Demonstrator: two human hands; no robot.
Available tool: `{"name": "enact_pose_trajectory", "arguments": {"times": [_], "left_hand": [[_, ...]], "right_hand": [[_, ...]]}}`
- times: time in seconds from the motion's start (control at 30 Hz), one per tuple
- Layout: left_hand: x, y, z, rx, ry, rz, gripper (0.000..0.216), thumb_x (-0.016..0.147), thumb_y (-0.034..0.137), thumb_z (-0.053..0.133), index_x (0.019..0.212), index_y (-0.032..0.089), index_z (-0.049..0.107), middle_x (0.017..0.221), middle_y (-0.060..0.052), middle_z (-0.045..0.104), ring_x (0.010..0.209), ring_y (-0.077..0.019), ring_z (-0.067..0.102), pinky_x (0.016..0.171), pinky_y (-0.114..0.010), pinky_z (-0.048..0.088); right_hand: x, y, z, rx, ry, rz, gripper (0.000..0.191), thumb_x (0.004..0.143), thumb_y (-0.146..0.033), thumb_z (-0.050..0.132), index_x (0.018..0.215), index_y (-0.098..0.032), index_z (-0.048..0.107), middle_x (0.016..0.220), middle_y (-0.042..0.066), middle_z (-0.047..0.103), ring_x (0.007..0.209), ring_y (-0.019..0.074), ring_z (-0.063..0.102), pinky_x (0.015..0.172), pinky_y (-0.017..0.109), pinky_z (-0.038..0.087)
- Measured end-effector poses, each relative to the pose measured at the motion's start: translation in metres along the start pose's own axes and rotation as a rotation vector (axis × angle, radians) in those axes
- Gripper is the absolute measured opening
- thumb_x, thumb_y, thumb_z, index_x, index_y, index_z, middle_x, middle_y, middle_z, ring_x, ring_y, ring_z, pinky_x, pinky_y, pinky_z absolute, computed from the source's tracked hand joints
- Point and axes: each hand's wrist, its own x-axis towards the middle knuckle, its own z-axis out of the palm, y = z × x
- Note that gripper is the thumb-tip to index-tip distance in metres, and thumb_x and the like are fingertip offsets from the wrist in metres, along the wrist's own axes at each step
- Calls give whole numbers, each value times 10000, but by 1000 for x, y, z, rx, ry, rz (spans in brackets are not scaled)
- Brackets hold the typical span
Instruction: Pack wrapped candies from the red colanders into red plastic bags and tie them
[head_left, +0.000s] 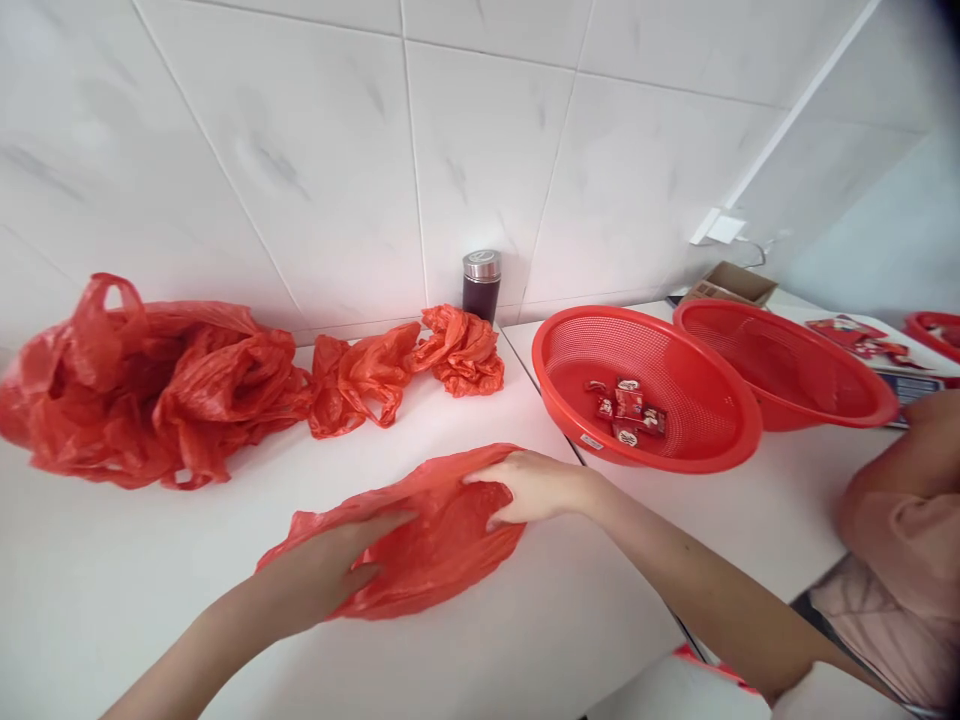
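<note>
A red plastic bag [439, 540] lies flat on the white table [112, 600] in front of me. My left hand [330, 570] rests on its left part, fingers stretched out flat over the plastic. My right hand [525, 487] sits on the bag's upper right edge, fingers curled down onto the plastic. Whether they pinch it I cannot make out.
A heap of red bags [150, 380] lies at the back left, two smaller crumpled ones [360, 378] [461, 350] near a dark steel-capped flask [481, 283]. A red mesh basket [697, 440] holds several small packets [628, 408]; another basket [787, 365] overlaps it. Another person's arm [900, 480] is at right.
</note>
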Motion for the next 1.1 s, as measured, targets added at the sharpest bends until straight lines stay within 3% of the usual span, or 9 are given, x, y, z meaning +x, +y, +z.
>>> {"name": "enact_pose_trajectory", "arguments": {"times": [0.13,0.27,0.37,0.5,0.67,0.77,0.9,1.0,1.1], "left_hand": [[7,20,-5,197,-322,62,477,868,273,566,1309,453,580,1347,19,625,1158,-259,642,860,-333,555],[9,22,-13,248,-121,45,496,788,359,689,1277,412,627,1240,-18,697,1117,-326,657,870,-390,550],[-3,21,-15,320,-72,38,600,795,427,668,1378,417,526,1289,-22,668,1129,-352,647,846,-413,556],[-29,34,-10,377,142,168,516,850,459,577,1362,478,514,1315,24,645,1067,-316,668,814,-387,564],[-28,36,-8,443,606,86,236,851,455,592,1035,401,730,1536,47,371,1309,-405,426,1077,-603,327],[-10,20,-4,421,447,-50,318,807,562,599,1005,367,753,1577,-9,289,1257,-454,464,980,-657,390],[6,5,-1,142,190,-288,401,811,583,565,1091,342,721,1384,-58,560,955,-295,673,811,-437,553],[-2,0,-7,-18,147,-341,413,794,550,610,1101,296,719,1149,-44,713,1030,-278,654,874,-356,535],[-23,-9,-17,-235,162,-392,411,689,550,736,1002,285,747,904,-18,754,807,-228,678,668,-257,567]], "right_hand": [[-17,-14,-3,22,74,-97,522,753,-197,723,1238,-372,643,1217,-48,685,1142,192,622,897,279,516],[-55,-26,-28,77,355,-204,347,876,-317,636,1218,-374,645,1194,-51,690,1089,166,653,946,301,511],[-90,-2,-49,-141,583,65,509,821,-403,689,1315,-352,576,1292,24,637,1155,265,620,923,400,518],[-126,46,-57,-433,443,517,613,760,-379,705,1348,-296,553,1250,100,662,1040,364,663,723,426,533],[-104,36,-55,-527,540,550,345,908,-357,507,1223,-300,635,1005,66,740,865,300,696,671,375,495],[-59,9,-53,-410,616,473,397,883,-404,579,1259,-281,609,980,81,737,904,311,684,736,400,498],[-8,-4,-64,-95,519,242,551,912,-431,558,1431,-303,424,1207,78,683,1068,268,650,895,413,492],[3,12,-92,3,528,186,522,943,-449,494,1438,-318,392,1316,52,621,1134,210,620,948,360,492],[-5,44,-120,-84,437,239,563,879,-424,589,1410,-298,453,1421,53,527,1269,253,520,1050,407,425]]}}
